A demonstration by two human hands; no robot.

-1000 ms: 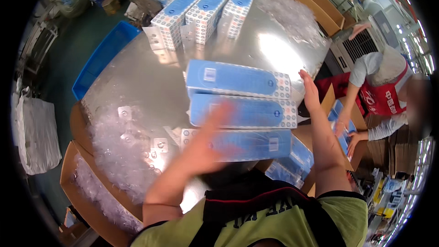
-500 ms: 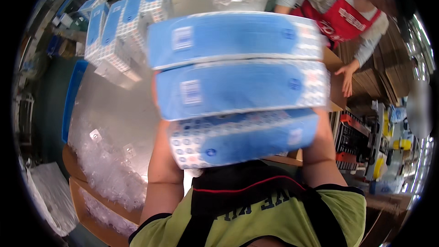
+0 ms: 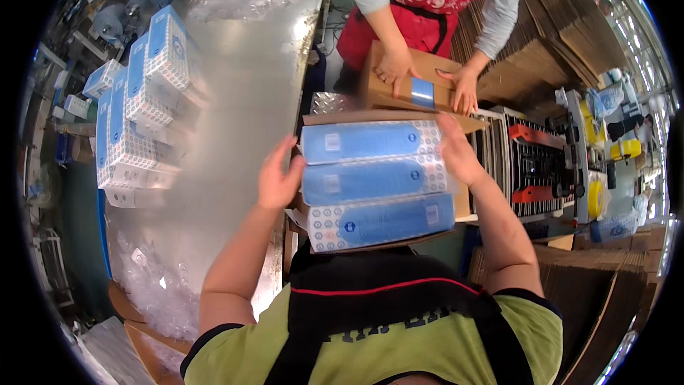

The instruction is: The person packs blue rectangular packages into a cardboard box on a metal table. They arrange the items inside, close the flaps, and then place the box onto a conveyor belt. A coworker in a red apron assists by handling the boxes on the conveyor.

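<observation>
Three long blue-and-white boxes (image 3: 374, 184) lie side by side inside an open cardboard carton (image 3: 462, 201) in front of me. At their left ends is my left hand (image 3: 279, 180), fingers stretched apart and thumb close to the middle box. My right hand (image 3: 459, 153) lies along their right ends, its slightly blurred fingers extended by the far box. Neither hand is wrapped round a box. The carton's floor and most of its walls are hidden under the boxes.
Across from me a person in a red apron (image 3: 434, 11) has both hands on a closed carton (image 3: 399, 68). More blue-and-white boxes (image 3: 135, 100) stand on the metal table (image 3: 235, 135) at left, with clear plastic wrap (image 3: 153, 289). A roller conveyor (image 3: 491, 164) runs right.
The three boxes have gone down, away from me, into the carton. My hands have loosened from round them and spread at their ends. The other person's hands now rest on a carton.
</observation>
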